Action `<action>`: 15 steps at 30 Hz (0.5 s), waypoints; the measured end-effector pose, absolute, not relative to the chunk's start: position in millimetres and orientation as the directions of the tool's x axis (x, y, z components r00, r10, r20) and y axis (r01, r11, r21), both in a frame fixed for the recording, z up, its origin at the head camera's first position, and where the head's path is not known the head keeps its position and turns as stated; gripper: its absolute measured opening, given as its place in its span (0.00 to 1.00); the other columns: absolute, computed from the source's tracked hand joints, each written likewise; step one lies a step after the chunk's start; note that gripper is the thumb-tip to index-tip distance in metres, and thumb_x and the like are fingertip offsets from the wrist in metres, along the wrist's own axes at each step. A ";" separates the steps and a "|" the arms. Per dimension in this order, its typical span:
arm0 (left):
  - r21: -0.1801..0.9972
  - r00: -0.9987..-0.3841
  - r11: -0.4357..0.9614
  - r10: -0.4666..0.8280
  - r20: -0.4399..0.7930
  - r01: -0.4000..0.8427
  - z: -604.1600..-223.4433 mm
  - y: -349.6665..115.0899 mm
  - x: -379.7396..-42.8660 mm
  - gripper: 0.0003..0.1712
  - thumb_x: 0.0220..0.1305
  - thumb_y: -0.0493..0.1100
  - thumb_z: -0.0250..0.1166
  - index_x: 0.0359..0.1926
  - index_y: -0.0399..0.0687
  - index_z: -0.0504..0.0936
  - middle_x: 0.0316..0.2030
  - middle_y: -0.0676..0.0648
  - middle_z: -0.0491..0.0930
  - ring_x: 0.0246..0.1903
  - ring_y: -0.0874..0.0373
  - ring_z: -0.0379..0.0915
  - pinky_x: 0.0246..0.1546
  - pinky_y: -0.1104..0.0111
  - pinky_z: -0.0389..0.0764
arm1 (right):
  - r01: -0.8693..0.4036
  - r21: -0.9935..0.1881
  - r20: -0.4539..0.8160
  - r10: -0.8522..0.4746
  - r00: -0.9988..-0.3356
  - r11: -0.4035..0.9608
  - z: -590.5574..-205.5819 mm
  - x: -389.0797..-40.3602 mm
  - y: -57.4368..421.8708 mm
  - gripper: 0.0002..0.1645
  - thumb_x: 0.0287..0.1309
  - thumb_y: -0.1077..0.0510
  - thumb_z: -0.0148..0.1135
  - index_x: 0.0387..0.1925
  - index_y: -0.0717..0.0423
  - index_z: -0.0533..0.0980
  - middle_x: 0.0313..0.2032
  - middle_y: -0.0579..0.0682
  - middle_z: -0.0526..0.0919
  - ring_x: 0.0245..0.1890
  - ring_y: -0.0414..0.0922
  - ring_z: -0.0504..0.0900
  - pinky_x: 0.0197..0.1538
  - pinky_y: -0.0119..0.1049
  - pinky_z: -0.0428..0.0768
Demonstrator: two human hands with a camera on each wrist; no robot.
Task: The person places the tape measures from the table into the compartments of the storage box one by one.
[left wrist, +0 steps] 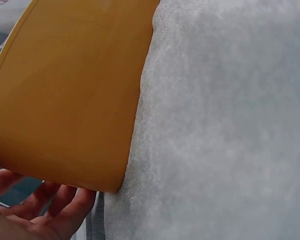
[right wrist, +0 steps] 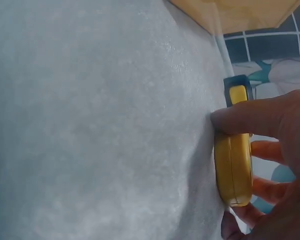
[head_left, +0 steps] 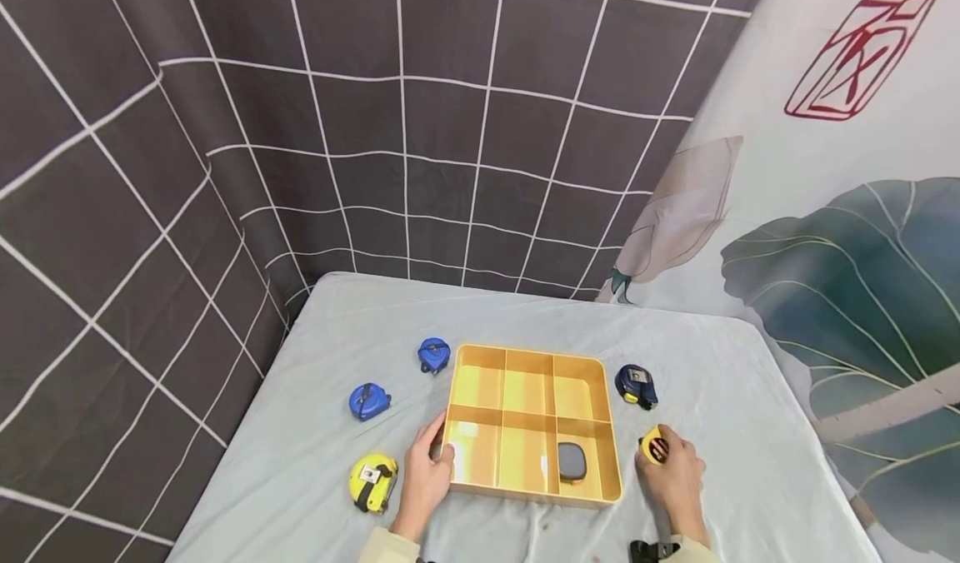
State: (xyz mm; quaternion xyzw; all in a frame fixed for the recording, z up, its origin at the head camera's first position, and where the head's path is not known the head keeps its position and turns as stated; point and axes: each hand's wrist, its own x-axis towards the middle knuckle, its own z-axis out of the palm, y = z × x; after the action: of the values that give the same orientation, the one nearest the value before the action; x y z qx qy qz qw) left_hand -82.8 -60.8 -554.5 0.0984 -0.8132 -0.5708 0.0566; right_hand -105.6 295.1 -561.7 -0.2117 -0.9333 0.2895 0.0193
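My right hand (head_left: 675,470) grips a yellow tape measure (head_left: 655,446) with a dark label, to the right of the yellow compartment tray (head_left: 528,417). In the right wrist view, thumb and fingers pinch the yellow tape measure (right wrist: 233,170) on edge, at the cloth. My left hand (head_left: 426,478) holds the tray's left side, thumb at the rim. Part of that hand (left wrist: 45,212) shows beside the tray's outer wall (left wrist: 70,100) in the left wrist view. A grey rounded-square object (head_left: 572,461) lies in the tray's front right compartment.
A dark blue tape measure (head_left: 636,386) lies right of the tray. Left of it are two blue tape measures (head_left: 433,355) (head_left: 368,401) and a larger yellow-and-black one (head_left: 372,481). Pale cloth (head_left: 540,317) covers the table; a dark checked curtain (head_left: 442,122) hangs behind.
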 end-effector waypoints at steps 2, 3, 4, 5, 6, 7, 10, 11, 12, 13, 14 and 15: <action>0.936 -0.975 0.339 -0.223 -0.019 -0.096 -555.3 -59.1 -79.2 0.29 0.55 0.30 0.57 0.60 0.42 0.71 0.53 0.43 0.74 0.55 0.50 0.68 0.55 0.55 0.67 | 0.373 -0.570 -0.059 0.416 -0.907 0.732 -561.8 -99.6 296.7 0.37 0.44 0.61 0.62 0.58 0.67 0.62 0.51 0.73 0.62 0.49 0.68 0.59 0.45 0.60 0.62; 0.934 -0.975 0.346 -0.223 -0.014 -0.092 -555.3 -58.5 -77.8 0.29 0.54 0.30 0.57 0.60 0.42 0.71 0.52 0.43 0.75 0.54 0.51 0.69 0.55 0.55 0.67 | 0.356 -0.584 -0.036 0.415 -0.909 0.729 -561.2 -96.7 297.5 0.38 0.43 0.62 0.63 0.58 0.67 0.63 0.51 0.73 0.63 0.49 0.68 0.59 0.46 0.59 0.61; 0.933 -0.975 0.351 -0.223 -0.005 -0.085 -554.9 -58.1 -77.1 0.29 0.54 0.30 0.58 0.60 0.42 0.71 0.51 0.44 0.75 0.54 0.51 0.69 0.55 0.56 0.67 | 0.341 -0.595 -0.015 0.414 -0.910 0.728 -559.7 -94.6 297.2 0.38 0.42 0.62 0.64 0.58 0.68 0.63 0.50 0.73 0.64 0.48 0.68 0.60 0.46 0.58 0.61; 0.931 -0.975 0.356 -0.221 0.004 -0.077 -554.7 -58.2 -76.6 0.29 0.54 0.30 0.58 0.59 0.42 0.72 0.51 0.44 0.76 0.54 0.51 0.69 0.55 0.56 0.67 | 0.321 -0.605 0.011 0.411 -0.912 0.729 -557.3 -93.1 296.6 0.38 0.42 0.62 0.65 0.57 0.68 0.64 0.49 0.73 0.65 0.47 0.68 0.61 0.46 0.57 0.60; 0.932 -0.975 0.356 -0.221 0.008 -0.074 -554.1 -58.2 -76.6 0.29 0.54 0.30 0.58 0.59 0.43 0.72 0.50 0.44 0.76 0.54 0.51 0.69 0.55 0.56 0.67 | 0.301 -0.614 0.038 0.408 -0.912 0.730 -554.6 -92.1 295.6 0.38 0.41 0.62 0.66 0.57 0.67 0.65 0.49 0.73 0.66 0.47 0.68 0.62 0.45 0.57 0.61; 0.931 -0.975 0.358 -0.221 0.014 -0.067 -553.8 -58.3 -77.0 0.29 0.53 0.30 0.58 0.59 0.43 0.72 0.50 0.45 0.76 0.54 0.52 0.69 0.55 0.56 0.68 | 0.276 -0.618 0.068 0.400 -0.914 0.736 -551.2 -91.7 294.2 0.38 0.41 0.61 0.67 0.57 0.67 0.66 0.48 0.73 0.67 0.46 0.68 0.64 0.45 0.56 0.60; 0.935 -0.975 0.348 -0.223 0.022 -0.059 -553.7 -58.9 -78.8 0.29 0.53 0.29 0.58 0.59 0.44 0.72 0.50 0.45 0.76 0.53 0.52 0.69 0.54 0.57 0.68 | 0.199 -0.621 0.163 0.374 -0.913 0.758 -540.7 -93.8 288.8 0.37 0.39 0.62 0.69 0.55 0.66 0.68 0.46 0.72 0.71 0.45 0.66 0.68 0.45 0.54 0.60; 0.936 -0.974 0.348 -0.226 0.025 -0.056 -553.9 -59.2 -79.6 0.29 0.53 0.29 0.58 0.59 0.44 0.72 0.50 0.45 0.76 0.54 0.52 0.69 0.54 0.57 0.68 | 0.175 -0.620 0.192 0.364 -0.911 0.765 -536.9 -94.8 286.8 0.36 0.38 0.62 0.69 0.54 0.66 0.69 0.45 0.72 0.72 0.44 0.65 0.69 0.44 0.53 0.60; 0.937 -0.974 0.346 -0.226 0.027 -0.054 -553.8 -59.4 -80.1 0.29 0.53 0.29 0.58 0.59 0.44 0.72 0.50 0.45 0.76 0.54 0.53 0.69 0.55 0.57 0.68 | 0.152 -0.620 0.217 0.354 -0.910 0.769 -532.9 -95.6 284.6 0.36 0.37 0.63 0.70 0.53 0.66 0.69 0.45 0.72 0.72 0.44 0.65 0.69 0.45 0.53 0.60; 0.937 -0.973 0.344 -0.228 0.027 -0.054 -553.9 -59.8 -79.7 0.29 0.53 0.29 0.58 0.59 0.44 0.72 0.50 0.45 0.76 0.54 0.53 0.69 0.55 0.56 0.67 | 0.136 -0.619 0.232 0.346 -0.909 0.773 -529.0 -95.7 281.8 0.36 0.36 0.63 0.70 0.53 0.67 0.70 0.45 0.72 0.73 0.44 0.64 0.70 0.45 0.53 0.60; 0.938 -0.973 0.341 -0.230 0.027 -0.054 -553.9 -60.1 -79.2 0.30 0.53 0.29 0.58 0.59 0.44 0.72 0.50 0.45 0.76 0.54 0.53 0.69 0.55 0.57 0.67 | 0.118 -0.618 0.249 0.336 -0.908 0.777 -525.0 -95.9 278.8 0.37 0.35 0.64 0.71 0.52 0.67 0.70 0.44 0.71 0.73 0.44 0.64 0.70 0.45 0.53 0.61; 0.939 -0.973 0.339 -0.231 0.029 -0.052 -553.9 -60.4 -78.8 0.30 0.53 0.29 0.58 0.59 0.44 0.72 0.50 0.45 0.76 0.54 0.53 0.69 0.55 0.57 0.67 | 0.101 -0.617 0.265 0.327 -0.907 0.781 -520.8 -96.1 275.6 0.37 0.34 0.64 0.71 0.52 0.67 0.71 0.44 0.71 0.74 0.44 0.64 0.70 0.46 0.53 0.61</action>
State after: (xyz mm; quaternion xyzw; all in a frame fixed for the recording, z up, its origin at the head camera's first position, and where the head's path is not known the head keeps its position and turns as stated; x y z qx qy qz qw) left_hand -78.8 -60.4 -553.9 0.0870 -0.8145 -0.5681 0.0786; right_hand -96.1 275.6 -520.8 -0.1154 -0.9259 0.3103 0.1818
